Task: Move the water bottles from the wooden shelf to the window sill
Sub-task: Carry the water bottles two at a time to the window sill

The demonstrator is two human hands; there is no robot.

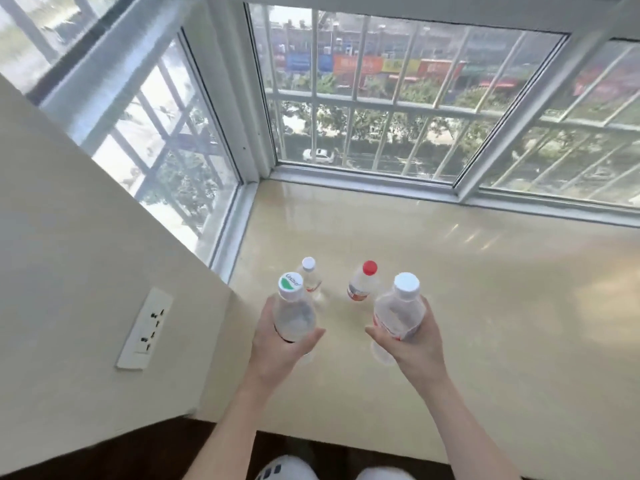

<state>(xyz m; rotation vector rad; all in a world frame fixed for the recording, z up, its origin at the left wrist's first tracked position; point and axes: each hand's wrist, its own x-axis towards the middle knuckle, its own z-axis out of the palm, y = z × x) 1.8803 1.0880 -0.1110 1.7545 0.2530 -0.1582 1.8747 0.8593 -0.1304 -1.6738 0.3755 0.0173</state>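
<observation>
The green-capped water bottle (293,317) is upright in the left hand (277,348), fingers and thumb wrapped round its middle, above the window sill (485,289) near the sill's left edge. Just beside it, the right hand (412,344) grips the large white-capped water bottle (398,313) the same way, tilted slightly. Both clear bases blur below the hands, so whether they touch the sill cannot be told, and the labels are largely covered by fingers. Just past them toward the glass, two more stand on the sill: the small white-capped bottle (310,277), partly hidden behind the green cap, and the red-capped bottle (362,284) to its right, its label too smeared to read. A wall socket (144,329) sits on the cream wall (69,237) to the left. The barred window (381,98) runs along the sill's far edge, its right pane cut off by the frame.
</observation>
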